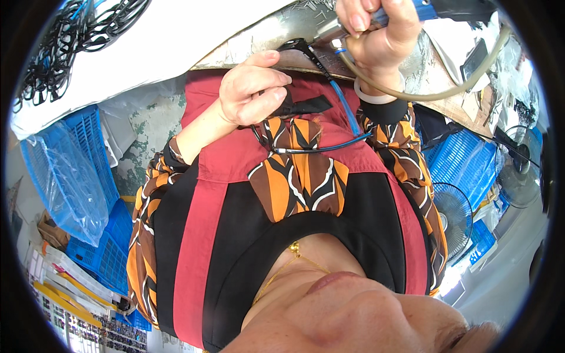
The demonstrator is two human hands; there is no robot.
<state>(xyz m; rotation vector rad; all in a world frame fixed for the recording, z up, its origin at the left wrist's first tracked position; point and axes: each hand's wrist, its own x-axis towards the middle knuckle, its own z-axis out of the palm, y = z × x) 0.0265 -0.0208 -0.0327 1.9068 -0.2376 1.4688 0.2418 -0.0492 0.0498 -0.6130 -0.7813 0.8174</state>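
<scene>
My left hand (253, 88) is closed, its fingers curled at a black eyeglass frame (298, 46) that is partly hidden behind them. One temple (338, 94) runs down from the frame's corner, black turning to blue. A second dark temple (329, 147) crosses in front of my apron. In my right hand (385, 29) is a powered screwdriver (332, 30) with a silver nose and a blue and black body, gripped from around it. Its tip points left at the frame's hinge corner; whether it touches cannot be told. A beige hose (412, 96) loops below my right wrist.
Small screws (306, 10) lie on a metal-topped work surface (259, 41). Many black eyeglass frames (53, 59) are heaped on a white cloth (147, 41) at the far left. Blue crates (88, 170) stand left, more crates (465, 159) and a fan (453, 217) right.
</scene>
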